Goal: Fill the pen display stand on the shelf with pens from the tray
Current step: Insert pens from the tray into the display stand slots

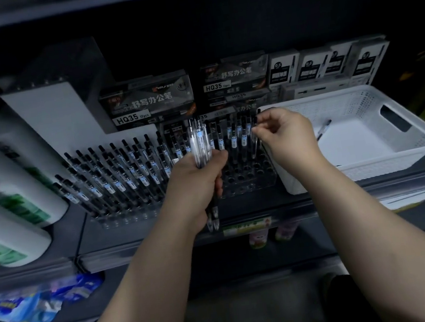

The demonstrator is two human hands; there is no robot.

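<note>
Bottles (0, 190) at left blurred, cut off by edge. Left hand (198, 182) hides mid part of pen bunch (199, 141). Right hand (286, 134) fingertips: pen btwn them too small to tell. Box (148, 101) fine print unreadable.

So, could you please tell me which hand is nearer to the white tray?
Right. The right hand is at the white tray's left edge, pinching one pen; the left hand holds a bundle of pens further left.

Two hands (199, 173) show, one tray (421, 142) and one clear stand (250, 183). One pen (324, 128) lies in the tray. Two boxes (148, 101) read HQ35; pens in the stand are too many to count.
</note>
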